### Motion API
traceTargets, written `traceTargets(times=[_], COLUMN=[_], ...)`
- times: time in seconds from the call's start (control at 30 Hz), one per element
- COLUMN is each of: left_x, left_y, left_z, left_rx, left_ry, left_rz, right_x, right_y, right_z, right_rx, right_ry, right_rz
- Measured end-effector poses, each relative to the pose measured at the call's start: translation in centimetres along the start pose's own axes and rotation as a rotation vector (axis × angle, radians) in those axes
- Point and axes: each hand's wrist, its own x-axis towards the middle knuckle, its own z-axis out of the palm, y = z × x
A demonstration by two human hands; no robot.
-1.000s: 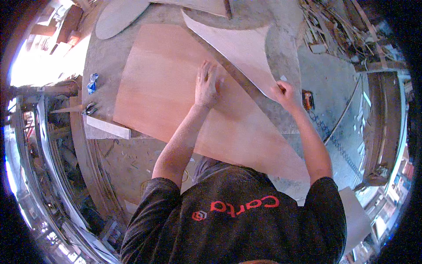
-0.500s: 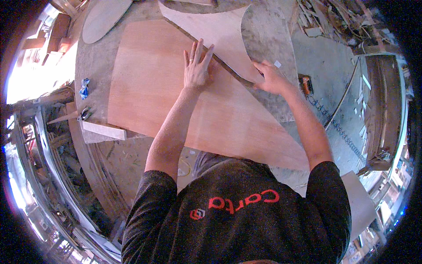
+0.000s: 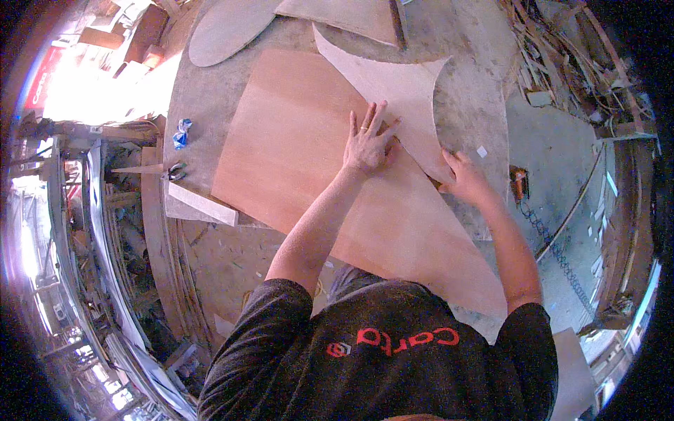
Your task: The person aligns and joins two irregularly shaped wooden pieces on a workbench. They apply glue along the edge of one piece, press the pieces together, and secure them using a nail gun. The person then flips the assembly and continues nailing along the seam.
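Observation:
A large reddish plywood sheet (image 3: pixel 295 154) lies flat on a grey workbench (image 3: pixel 210 91). On top of it rests a paler curved template (image 3: pixel 393 91) with pointed corners. My left hand (image 3: pixel 368 140) presses flat, fingers spread, on the template's lower edge where it meets the sheet. My right hand (image 3: pixel 460 175) grips the template's near corner at the sheet's right edge; whether it holds a small tool there is hidden by the fingers.
An oval wooden board (image 3: pixel 228 28) lies at the bench's far left. A blue crumpled wrapper (image 3: pixel 181 133) and a narrow white strip (image 3: pixel 203 205) sit near the left edge. Wood scraps (image 3: pixel 554 49) pile up at the right, with a small orange tool (image 3: pixel 518 184) on the floor.
The view has shifted, so the sheet and template sit lower and further right in frame. Both hands stay on the template's lower edge, the right hand near its corner.

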Motion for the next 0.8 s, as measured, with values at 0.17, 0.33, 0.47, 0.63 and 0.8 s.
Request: traceTargets(times=[0.17,0.33,0.47,0.63,0.8], left_x=[0.0,-0.2,-0.2,0.0,0.1], left_y=[0.1,0.2,0.2,0.0,-0.8], left_z=[0.2,0.1,-0.2,-0.1,0.5], left_rx=[-0.024,-0.082,-0.076,-0.099,0.001], left_ry=[0.028,0.057,0.036,0.022,-0.017], left_rz=[-0.006,-0.012,-0.017,-0.033,-0.010], right_x=[0.2,0.2,-0.1,-0.1,0.0], right_y=[0.9,1.3,0.9,0.3,-0.4], right_z=[1.2,1.8,1.6,1.2,1.2], right_rx=[-0.095,-0.066,-0.075,-0.047,-0.069], right_ry=[0.077,0.091,0.114,0.065,0.115], right_rz=[-0.047,-0.058,-0.069,-0.028,-0.041])
